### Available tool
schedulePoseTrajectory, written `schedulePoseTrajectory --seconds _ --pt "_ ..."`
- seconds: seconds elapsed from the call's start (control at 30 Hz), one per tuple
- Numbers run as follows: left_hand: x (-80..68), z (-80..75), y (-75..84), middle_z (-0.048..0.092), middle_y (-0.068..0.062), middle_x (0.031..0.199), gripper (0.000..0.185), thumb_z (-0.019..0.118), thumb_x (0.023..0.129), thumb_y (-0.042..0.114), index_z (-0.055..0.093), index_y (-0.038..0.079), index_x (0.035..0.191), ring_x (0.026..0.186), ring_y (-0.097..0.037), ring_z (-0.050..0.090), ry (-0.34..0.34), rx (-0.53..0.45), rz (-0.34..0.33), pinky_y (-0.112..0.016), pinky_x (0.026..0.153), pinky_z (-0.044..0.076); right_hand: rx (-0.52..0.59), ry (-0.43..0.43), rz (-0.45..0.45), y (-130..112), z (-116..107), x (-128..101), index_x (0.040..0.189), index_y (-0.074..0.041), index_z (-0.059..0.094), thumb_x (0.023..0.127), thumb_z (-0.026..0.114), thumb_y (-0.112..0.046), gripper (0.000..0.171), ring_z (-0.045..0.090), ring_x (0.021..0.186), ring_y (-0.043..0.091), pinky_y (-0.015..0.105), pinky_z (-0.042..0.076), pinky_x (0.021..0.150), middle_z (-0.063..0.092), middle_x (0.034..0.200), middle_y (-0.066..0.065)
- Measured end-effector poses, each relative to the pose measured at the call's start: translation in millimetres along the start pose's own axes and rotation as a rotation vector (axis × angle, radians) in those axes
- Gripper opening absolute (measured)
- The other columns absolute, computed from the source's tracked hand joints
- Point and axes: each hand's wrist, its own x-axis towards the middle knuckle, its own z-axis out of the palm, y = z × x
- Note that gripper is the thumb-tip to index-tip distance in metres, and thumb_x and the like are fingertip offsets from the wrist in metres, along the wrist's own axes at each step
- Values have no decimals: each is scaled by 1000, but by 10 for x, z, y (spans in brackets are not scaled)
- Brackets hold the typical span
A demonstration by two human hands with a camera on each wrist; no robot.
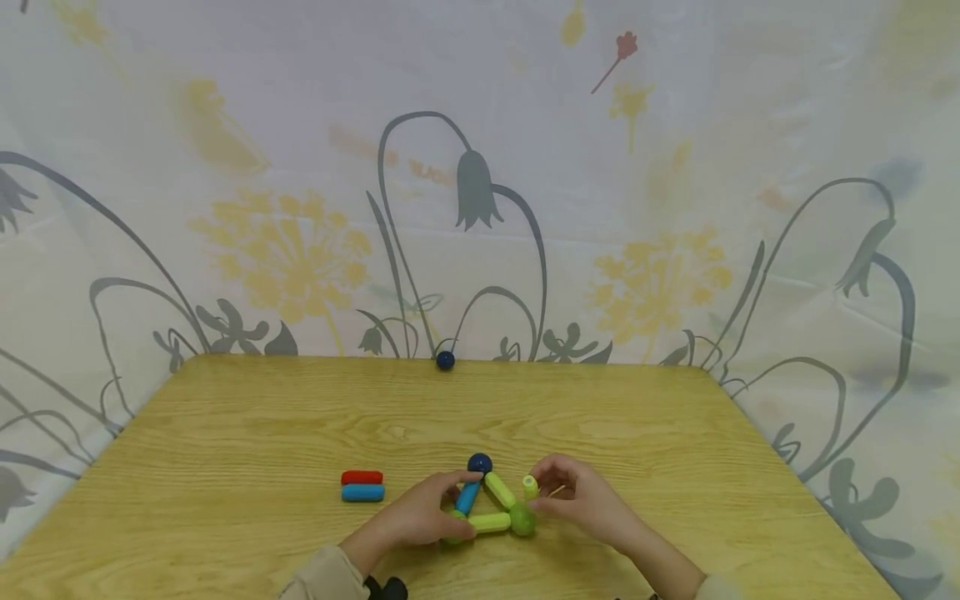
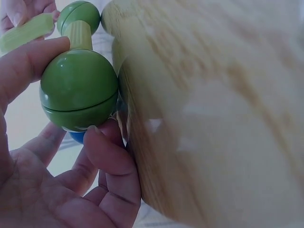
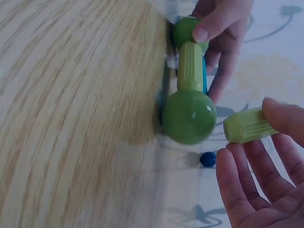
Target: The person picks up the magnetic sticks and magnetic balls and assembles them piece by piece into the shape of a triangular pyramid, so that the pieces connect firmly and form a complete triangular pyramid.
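A triangle of toy rods and balls lies on the table. Its corners are a dark blue ball (image 1: 480,463), a green ball (image 1: 523,519) at the right, and another green ball (image 2: 78,88) at the left. A blue rod (image 1: 468,498) and two yellow-green rods (image 1: 491,523) join them. My left hand (image 1: 422,512) grips the left green ball between thumb and fingers, its index finger reaching along the blue rod. Between thumb and fingers, my right hand (image 1: 583,498) pinches a loose yellow-green rod (image 3: 249,125), held just above and apart from the right green ball.
Left of the triangle, a red rod (image 1: 362,477) and a blue rod (image 1: 363,493) lie side by side. A second dark blue ball (image 1: 446,360) sits at the table's far edge, against the patterned curtain (image 1: 480,267). Something black (image 1: 387,589) shows beside the left sleeve.
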Motion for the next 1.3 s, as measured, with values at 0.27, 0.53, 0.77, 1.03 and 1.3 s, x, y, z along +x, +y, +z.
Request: schedulePoseTrajectory --seconds 0.27,0.53,0.77,1.03,1.3 --pt "-40 -26 -1 55 -10 110 59 75 79 21 51 13 133 99 -29 51 43 32 13 -48 80 43 -27 -50 23 22 95 95 103 0 60 85 69 -12 24 57 83 14 27 50 70 57 94 5" --pt "-192 -210 -60 57 -5 99 37 68 87 19 59 6 120 76 -20 55 103 -88 66 -35 59 50 -84 -99 87 111 105 80 101 -6 63 82 73 -14 23 57 85 19 27 49 71 60 97 4" --pt "-342 -558 -180 59 -1 94 22 63 90 18 64 4 108 82 -19 54 206 57 168 -30 67 47 -64 -133 111 134 83 51 101 -2 65 84 70 -13 21 60 83 19 26 49 65 61 96 4" --pt "-475 -942 -352 59 -7 109 23 61 92 18 63 4 109 94 -23 50 224 158 145 -35 77 45 -41 -150 141 142 66 60 103 -1 65 84 70 -14 24 57 80 19 26 46 61 61 94 3" --pt "-504 -1067 -487 59 -10 110 26 61 90 11 63 -1 113 98 -29 54 152 176 49 -43 82 46 -22 -175 161 151 59 82 105 -2 65 85 70 -18 26 58 82 20 28 47 64 61 94 3"
